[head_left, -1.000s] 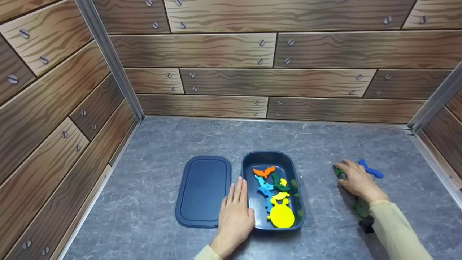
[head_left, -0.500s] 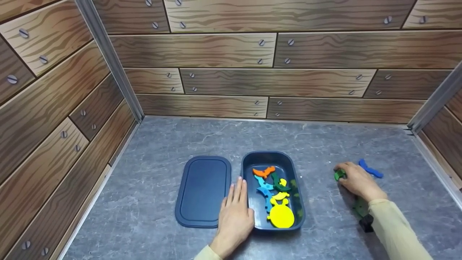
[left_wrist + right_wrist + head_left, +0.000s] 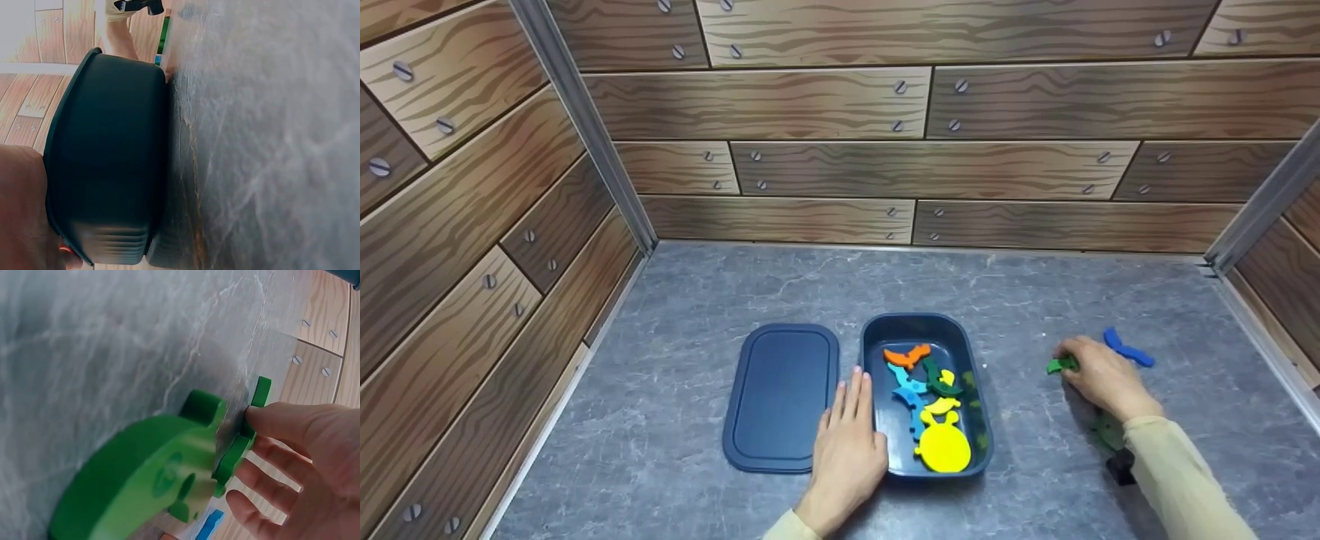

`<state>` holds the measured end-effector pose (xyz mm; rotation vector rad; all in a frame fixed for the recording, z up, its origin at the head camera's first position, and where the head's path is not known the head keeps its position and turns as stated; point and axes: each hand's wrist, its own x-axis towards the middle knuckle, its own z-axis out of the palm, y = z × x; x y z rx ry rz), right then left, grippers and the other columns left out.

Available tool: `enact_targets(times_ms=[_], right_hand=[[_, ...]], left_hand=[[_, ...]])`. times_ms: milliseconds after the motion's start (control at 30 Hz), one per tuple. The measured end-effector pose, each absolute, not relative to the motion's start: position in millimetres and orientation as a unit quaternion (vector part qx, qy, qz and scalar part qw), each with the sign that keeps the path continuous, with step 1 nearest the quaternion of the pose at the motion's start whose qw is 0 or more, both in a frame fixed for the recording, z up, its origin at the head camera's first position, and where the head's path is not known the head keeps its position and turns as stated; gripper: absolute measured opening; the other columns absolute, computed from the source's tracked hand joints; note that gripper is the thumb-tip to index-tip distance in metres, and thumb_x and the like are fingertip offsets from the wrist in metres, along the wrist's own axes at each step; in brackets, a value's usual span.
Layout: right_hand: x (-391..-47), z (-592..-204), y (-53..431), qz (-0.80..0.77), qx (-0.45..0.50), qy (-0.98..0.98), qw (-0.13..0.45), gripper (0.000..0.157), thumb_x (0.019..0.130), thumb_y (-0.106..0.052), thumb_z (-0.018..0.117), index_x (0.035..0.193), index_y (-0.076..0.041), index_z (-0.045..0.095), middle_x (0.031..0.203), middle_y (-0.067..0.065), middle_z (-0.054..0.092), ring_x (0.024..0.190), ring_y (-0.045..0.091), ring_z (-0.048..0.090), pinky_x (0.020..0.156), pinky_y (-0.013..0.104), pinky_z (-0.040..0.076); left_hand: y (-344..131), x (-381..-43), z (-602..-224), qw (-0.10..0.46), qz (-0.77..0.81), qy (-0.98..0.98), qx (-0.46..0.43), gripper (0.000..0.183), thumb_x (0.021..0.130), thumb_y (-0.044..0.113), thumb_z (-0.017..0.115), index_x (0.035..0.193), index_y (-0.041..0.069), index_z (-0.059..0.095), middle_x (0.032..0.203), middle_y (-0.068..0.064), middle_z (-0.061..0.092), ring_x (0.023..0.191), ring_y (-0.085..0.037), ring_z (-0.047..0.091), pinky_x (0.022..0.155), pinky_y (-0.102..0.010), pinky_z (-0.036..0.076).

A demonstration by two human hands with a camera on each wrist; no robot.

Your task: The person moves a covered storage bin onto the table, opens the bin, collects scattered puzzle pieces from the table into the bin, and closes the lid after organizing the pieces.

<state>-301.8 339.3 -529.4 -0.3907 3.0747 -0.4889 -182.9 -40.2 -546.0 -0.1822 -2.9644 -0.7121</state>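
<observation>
My left hand [image 3: 849, 450] lies with straight fingers along the left rim of a dark blue box [image 3: 990, 450]. In the box are an orange piece [image 3: 907, 355], light blue pieces [image 3: 913, 409], a dark green piece [image 3: 937, 381] and a round yellow piece [image 3: 945, 448]. Out to the right, my right hand [image 3: 1104, 377] pinches a small bright green toy piece [image 3: 1057, 366] at the tabletop. The right wrist view shows thumb and fingers on that green piece [image 3: 232, 458]. A larger green piece [image 3: 163, 472] with a printed mark stands close to the camera.
Left of the box lies its flat dark blue lid [image 3: 781, 397]. A blue piece [image 3: 1129, 349] sits just beyond my right hand. The larger green piece [image 3: 1108, 433] is partly under my right wrist, beside a black wrist mount [image 3: 1122, 466]. Wood-patterned walls enclose the grey tabletop.
My right fingers have closed in on the small green piece and turned it, so its end now sticks out to the left. My left hand and the box stay put.
</observation>
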Motion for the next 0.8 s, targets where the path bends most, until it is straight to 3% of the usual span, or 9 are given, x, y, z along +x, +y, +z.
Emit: enact_targets(times_ms=[800], right_hand=[[-297.5,-531.6,335.7,-0.204,-0.116,0.972,0.02,0.022,0.09,-0.006,0.069,0.109,0.005,0.066,0.102,0.023,0.066,0.093,0.042,0.062,0.076,0.056,0.049]], left_hand=[[-41.1,-182.3,-546.9,0.058,-0.231,-0.969,-0.067,0.067,0.093,0.02,0.047,0.156,0.011,0.028,0.164,0.001,0.016,0.146,-0.026,0.023,0.109,-0.053,0.033]])
